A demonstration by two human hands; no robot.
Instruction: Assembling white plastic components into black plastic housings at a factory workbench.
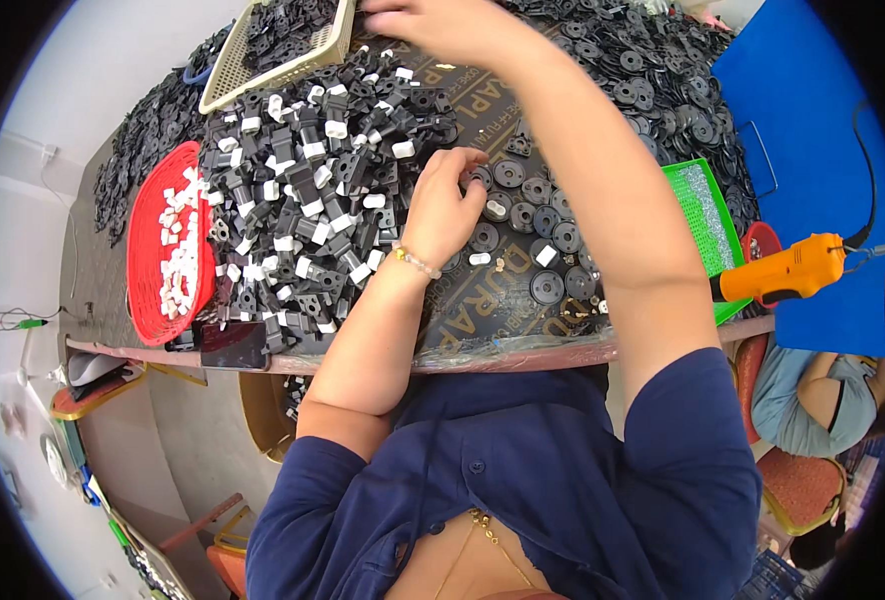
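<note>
My left hand point(446, 203) is at the middle of the table, its fingers curled and closed around the edge of a round black plastic disc point(481, 177). Beside it lie several similar round black discs point(536, 190), one carrying a white piece. My right hand point(443, 25) stretches far across the table to the right side of a beige basket point(336, 48) filled with black plastic parts. Blur and the picture's top edge hide what its fingers do. To the left of my left hand spreads a heap of black plugs with white ends point(308, 175).
A red basket point(143, 250) holds small white pieces at the left. On the right are a green tray point(728, 225) of small metal parts, an orange power screwdriver point(788, 270) and a blue panel point(813, 120). More black discs point(663, 75) pile up behind. Another person point(813, 400) sits at right.
</note>
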